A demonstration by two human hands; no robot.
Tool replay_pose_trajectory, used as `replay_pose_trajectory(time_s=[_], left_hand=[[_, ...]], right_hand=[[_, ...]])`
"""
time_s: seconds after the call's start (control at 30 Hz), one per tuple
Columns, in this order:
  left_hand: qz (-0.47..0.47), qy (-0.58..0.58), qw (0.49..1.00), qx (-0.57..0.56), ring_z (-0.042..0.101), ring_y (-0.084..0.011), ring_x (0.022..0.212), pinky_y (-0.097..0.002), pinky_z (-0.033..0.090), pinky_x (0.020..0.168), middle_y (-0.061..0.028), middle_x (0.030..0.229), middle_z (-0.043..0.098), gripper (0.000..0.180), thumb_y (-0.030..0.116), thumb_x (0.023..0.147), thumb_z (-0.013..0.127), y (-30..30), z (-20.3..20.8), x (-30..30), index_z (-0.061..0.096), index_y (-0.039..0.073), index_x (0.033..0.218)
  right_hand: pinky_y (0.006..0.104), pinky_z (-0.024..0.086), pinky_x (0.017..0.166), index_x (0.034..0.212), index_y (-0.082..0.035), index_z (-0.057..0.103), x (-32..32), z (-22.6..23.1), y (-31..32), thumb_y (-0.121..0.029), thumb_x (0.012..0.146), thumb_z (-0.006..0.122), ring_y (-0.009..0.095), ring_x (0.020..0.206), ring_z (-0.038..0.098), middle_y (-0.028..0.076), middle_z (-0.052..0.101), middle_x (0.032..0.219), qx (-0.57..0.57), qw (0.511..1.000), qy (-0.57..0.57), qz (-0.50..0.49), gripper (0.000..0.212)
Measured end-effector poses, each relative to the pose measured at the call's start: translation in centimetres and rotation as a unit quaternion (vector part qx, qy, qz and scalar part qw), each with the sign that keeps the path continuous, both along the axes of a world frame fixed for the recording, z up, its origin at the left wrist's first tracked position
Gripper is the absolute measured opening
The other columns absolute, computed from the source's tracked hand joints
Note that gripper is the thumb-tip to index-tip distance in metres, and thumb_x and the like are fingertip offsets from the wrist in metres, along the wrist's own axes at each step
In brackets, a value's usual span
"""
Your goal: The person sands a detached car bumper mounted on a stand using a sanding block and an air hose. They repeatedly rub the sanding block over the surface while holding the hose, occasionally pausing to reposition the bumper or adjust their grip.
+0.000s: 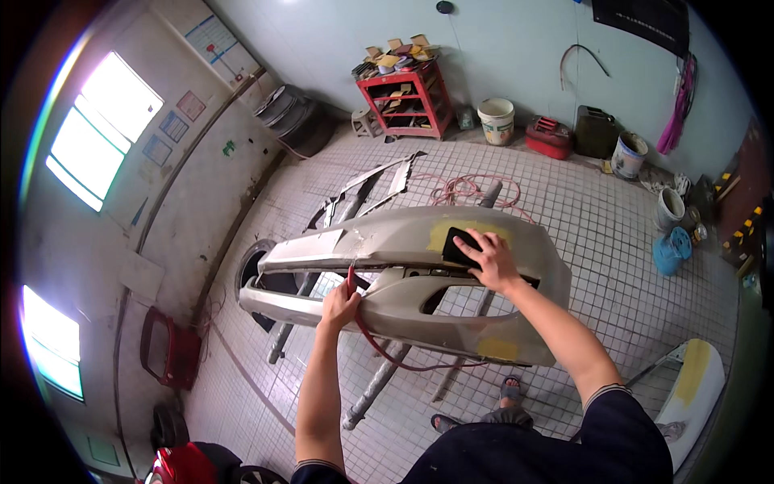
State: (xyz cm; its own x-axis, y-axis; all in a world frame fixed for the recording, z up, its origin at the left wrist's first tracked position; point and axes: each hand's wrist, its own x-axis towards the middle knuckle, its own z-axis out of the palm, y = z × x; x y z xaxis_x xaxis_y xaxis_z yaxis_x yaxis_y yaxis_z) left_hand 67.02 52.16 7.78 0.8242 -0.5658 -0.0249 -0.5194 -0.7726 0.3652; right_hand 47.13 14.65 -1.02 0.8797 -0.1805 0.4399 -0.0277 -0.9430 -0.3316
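Observation:
A grey-beige car bumper cover (419, 310) lies across a stand of wrapped poles before me, with yellow filler patches on its surface. My right hand (492, 262) presses a black sanding block (458, 247) flat against the upper yellow patch (498, 232), its fingers spread over the block. My left hand (342, 306) is closed round the end of a red hose (387, 359), the tip pointing up at the bumper's middle gap. From that hand the hose hangs in a loop along the bumper's near edge. Another yellow patch (497, 348) shows at the lower right.
Wrapped stand poles (375, 395) stick out toward my feet. Beyond the bumper lie a coiled red hose (468, 189) and trim pieces (367, 181). A red shelf cart (407, 101), buckets (496, 121) and a toolbox (550, 137) line the wall. A white panel (695, 403) stands at right.

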Motion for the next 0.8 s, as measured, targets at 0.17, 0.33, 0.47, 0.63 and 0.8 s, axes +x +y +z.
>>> replay_pose_trajectory(time_s=[0.17, 0.33, 0.47, 0.63, 0.8], left_hand=[[0.012, 0.073, 0.997, -0.007, 0.071, -0.049, 0.102, -0.0574, 0.052, 0.09, -0.0268, 0.1, 0.075, 0.034, 0.032, 0.095, 0.056, -3.1, 0.9, 0.3, 0.067, 0.005, 0.112], [0.027, 0.094, 0.995, -0.009, 0.072, -0.0457, 0.105, -0.054, 0.053, 0.092, -0.0254, 0.102, 0.076, 0.039, 0.035, 0.096, 0.055, -4.7, -0.1, -0.6, 0.07, 0.004, 0.115], [0.019, 0.163, 0.986, -0.024, 0.071, -0.0382, 0.098, -0.0491, 0.053, 0.087, -0.0205, 0.096, 0.073, 0.037, 0.034, 0.096, 0.057, -5.9, -0.8, -0.5, 0.07, 0.002, 0.112], [-0.045, 0.295, 0.944, -0.143, 0.053, -0.0143, 0.08, -0.035, 0.045, 0.071, -0.0011, 0.082, 0.057, 0.023, 0.023, 0.096, 0.058, -6.7, -0.5, 0.6, 0.065, 0.001, 0.101], [-0.035, 0.295, 0.94, -0.168, 0.053, -0.0144, 0.08, -0.035, 0.045, 0.072, -0.0014, 0.082, 0.055, 0.026, 0.024, 0.098, 0.057, -5.8, 0.7, 3.3, 0.063, 0.0, 0.104]], right_hand=[[0.053, 0.044, 0.116, 0.169, -0.036, 0.047, 0.7, 0.5, -0.2, -0.022, 0.081, 0.091, 0.036, 0.136, 0.052, 0.01, 0.048, 0.167, -0.004, 1.0, 0.002, -0.001, 0.1], [0.0535, 0.043, 0.115, 0.172, -0.035, 0.043, 0.5, -0.2, -0.3, -0.022, 0.083, 0.088, 0.037, 0.134, 0.052, 0.013, 0.046, 0.167, -0.042, 0.999, 0.007, -0.006, 0.1], [0.0535, 0.042, 0.115, 0.171, -0.034, 0.043, 0.3, -0.9, -0.2, -0.021, 0.081, 0.09, 0.037, 0.134, 0.051, 0.012, 0.045, 0.167, -0.051, 0.999, -0.005, -0.003, 0.103], [0.0526, 0.041, 0.116, 0.17, -0.034, 0.045, 0.7, -0.4, -1.0, -0.024, 0.077, 0.094, 0.035, 0.135, 0.05, 0.01, 0.046, 0.168, -0.048, 0.999, -0.003, 0.008, 0.106], [0.0516, 0.041, 0.117, 0.169, -0.037, 0.048, 2.9, 2.7, -1.1, -0.03, 0.079, 0.095, 0.034, 0.135, 0.05, 0.008, 0.047, 0.166, -0.058, 0.998, 0.007, 0.009, 0.101]])
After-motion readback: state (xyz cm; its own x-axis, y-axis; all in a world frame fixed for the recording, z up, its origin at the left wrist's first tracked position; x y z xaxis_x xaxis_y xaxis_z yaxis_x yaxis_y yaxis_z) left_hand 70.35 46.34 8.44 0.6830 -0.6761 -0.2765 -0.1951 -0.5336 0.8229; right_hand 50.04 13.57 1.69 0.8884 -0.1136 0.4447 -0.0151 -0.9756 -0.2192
